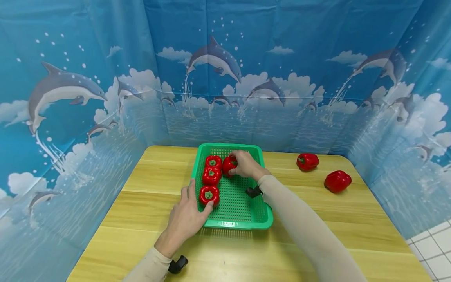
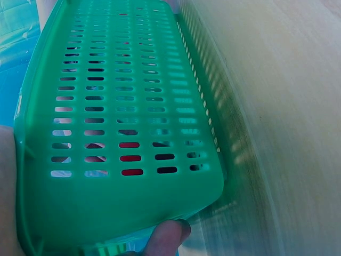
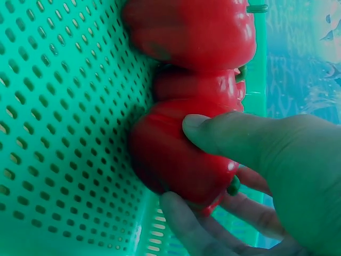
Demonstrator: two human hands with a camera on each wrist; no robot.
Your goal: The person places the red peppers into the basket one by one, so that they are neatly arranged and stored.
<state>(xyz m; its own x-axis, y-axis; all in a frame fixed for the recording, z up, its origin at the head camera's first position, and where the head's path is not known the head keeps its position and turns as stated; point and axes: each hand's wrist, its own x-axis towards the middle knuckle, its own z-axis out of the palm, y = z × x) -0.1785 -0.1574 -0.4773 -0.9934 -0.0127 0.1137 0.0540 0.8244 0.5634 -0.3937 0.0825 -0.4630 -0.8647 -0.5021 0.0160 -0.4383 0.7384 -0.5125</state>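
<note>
A green perforated plastic basket (image 1: 232, 225) sits on the table; its slotted wall (image 2: 106, 208) fills much of the left wrist view. My left hand (image 1: 188, 213) holds the basket's near left corner, thumb over the rim beside the nearest red bell pepper (image 1: 209, 196). A fingertip (image 2: 166, 237) shows past the wall's lower edge. Inside the basket, my right hand (image 1: 244, 164) grips another red bell pepper (image 3: 181, 154) between thumb and fingers. It rests in the far part, right of two more bell peppers (image 1: 211, 176) in the left row, stems up.
Two more red bell peppers lie on the table's right side, one farther back (image 1: 307, 161) and one nearer (image 1: 337, 181). Behind the wooden table (image 1: 141, 219) hangs a blue dolphin-printed curtain (image 1: 225, 117), close to the basket's far rim.
</note>
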